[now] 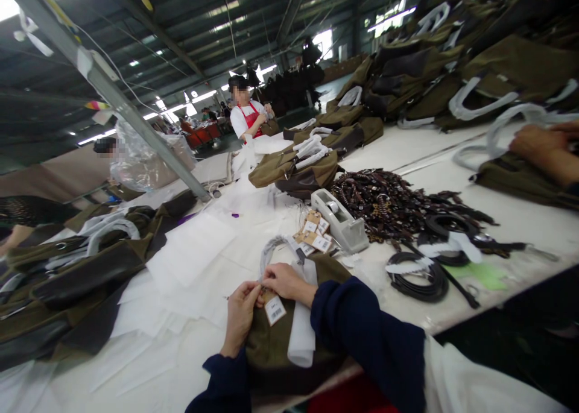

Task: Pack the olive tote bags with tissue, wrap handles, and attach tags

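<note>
At the left of the frame, olive bags (pixel 85 283) lie heaped below a slanting pole (pixel 131 114) in the upper left. Loose white sheets (pixel 194 250) spread across the table next to them. Your left hand (pixel 240 316) is at lower centre, thumb and fingertips pinched together at the upper end of a tag (pixel 274 309). Above it, upper centre, a co-worker in a red apron (pixel 250 120) stands beyond the table. Your bag (pixel 266 346) lies at lower centre under the tag, which hangs against its front. Your right hand (pixel 286 281) meets the left, its fingertips also closed on the tag's upper end; you cannot tell which part each fingertip pinches. A white wrap (pixel 302 334) runs down the bag below your right wrist. Right of centre come spare tags (pixel 312 235), a tape dispenser (pixel 341 220), a heap of dark straps (pixel 380 205) and a black coil (pixel 418 292). Another person's hand (pixel 540 148) rests on a bag at the right edge.
</note>
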